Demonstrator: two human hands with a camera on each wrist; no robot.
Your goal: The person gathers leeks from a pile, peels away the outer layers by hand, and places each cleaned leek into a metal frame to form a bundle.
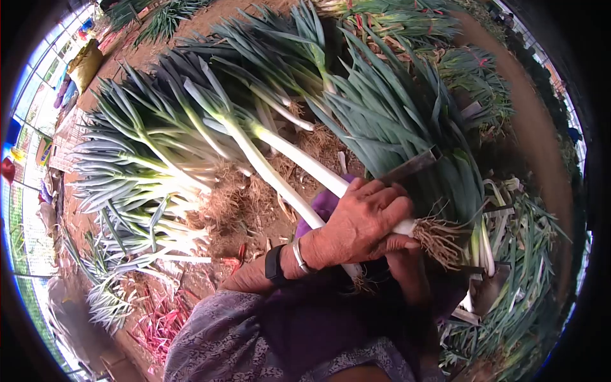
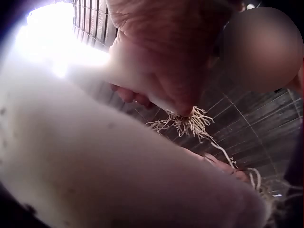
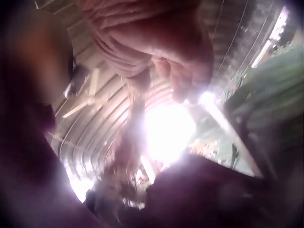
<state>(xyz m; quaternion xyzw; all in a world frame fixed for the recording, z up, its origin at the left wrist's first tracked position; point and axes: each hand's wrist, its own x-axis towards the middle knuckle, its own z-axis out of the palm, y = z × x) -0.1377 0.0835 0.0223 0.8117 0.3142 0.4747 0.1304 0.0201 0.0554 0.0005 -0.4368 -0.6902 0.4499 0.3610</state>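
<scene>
My left hand (image 1: 359, 223), with a bracelet and a dark wristband behind it, grips the white shank of a leek (image 1: 312, 165) close above its roots (image 1: 439, 242). A second leek (image 1: 270, 169) runs under the left wrist, its root end showing below. In the left wrist view a thick white shank (image 2: 118, 156) fills the foreground, with the left hand (image 2: 161, 57) holding the rooted leek behind it. My right hand (image 1: 402, 254) is under the left one by the root end, mostly hidden. Its fingers bend in the right wrist view (image 3: 175, 80); I cannot tell what they hold.
Piled leeks (image 1: 165, 153) fan out at the left and front, roots inward. More long green leaves (image 1: 394, 108) lean over a metal bar (image 1: 410, 165). Loose trimmings (image 1: 528, 274) heap at the right; red strips (image 1: 162, 325) lie on the soil at lower left.
</scene>
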